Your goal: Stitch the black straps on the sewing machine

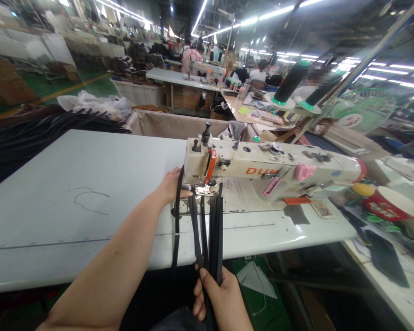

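My right hand [221,294] is closed round a bundle of narrow black straps [215,239] below the table's front edge. Their upper ends reach up to the presser foot [203,191] of a white sewing machine [234,161]. Left of the needle area, my left hand [170,186] has its thumb stretched toward the foot and its fingers bent at a single black strap [177,225]. That strap runs down across the table edge. Part of the left fingers is hidden behind the strap and the machine head.
A loose thread [89,202] lies on the white table [131,156]. Many black straps [37,138] are heaped at the left. Thread cones [290,85], a green fan [362,110] and a red tub [393,204] stand at the right. Other people sit farther back.
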`<state>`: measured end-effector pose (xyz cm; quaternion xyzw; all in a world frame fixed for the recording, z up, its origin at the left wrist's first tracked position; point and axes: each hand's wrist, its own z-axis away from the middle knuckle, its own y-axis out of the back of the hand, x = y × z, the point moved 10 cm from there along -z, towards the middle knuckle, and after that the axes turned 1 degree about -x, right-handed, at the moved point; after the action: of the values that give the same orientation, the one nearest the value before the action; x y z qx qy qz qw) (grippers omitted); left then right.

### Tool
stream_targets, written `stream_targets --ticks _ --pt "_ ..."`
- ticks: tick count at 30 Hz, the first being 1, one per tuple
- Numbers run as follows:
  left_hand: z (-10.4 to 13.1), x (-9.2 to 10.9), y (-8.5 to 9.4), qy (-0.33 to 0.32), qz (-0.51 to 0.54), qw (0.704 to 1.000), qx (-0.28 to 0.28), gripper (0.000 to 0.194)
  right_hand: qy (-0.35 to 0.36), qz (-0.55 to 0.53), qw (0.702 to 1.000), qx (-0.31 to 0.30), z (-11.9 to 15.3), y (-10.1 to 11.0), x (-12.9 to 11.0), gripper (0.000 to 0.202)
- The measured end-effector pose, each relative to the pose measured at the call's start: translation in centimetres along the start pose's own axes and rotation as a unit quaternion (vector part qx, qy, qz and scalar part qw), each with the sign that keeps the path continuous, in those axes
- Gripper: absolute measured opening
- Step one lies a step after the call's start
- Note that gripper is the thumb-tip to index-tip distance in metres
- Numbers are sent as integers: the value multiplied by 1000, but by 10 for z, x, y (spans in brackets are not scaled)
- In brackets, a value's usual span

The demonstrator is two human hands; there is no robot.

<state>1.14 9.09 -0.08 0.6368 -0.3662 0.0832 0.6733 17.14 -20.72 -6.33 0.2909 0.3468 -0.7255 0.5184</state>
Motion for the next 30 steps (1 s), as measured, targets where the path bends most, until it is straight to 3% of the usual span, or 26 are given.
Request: stream_targets --ticks 6,19,30 --pt "1 3 -1 21 -49 998 -21 70 -22 -2 1000 -13 13 -3 -13 93" --pt "3 7 0 33 -57 998 -20 78 -28 -6 999 -18 13 0 -4 90" --pt "2 6 2 22 -34 999 0 78 -7 -34 999 6 -10 15 41 90"
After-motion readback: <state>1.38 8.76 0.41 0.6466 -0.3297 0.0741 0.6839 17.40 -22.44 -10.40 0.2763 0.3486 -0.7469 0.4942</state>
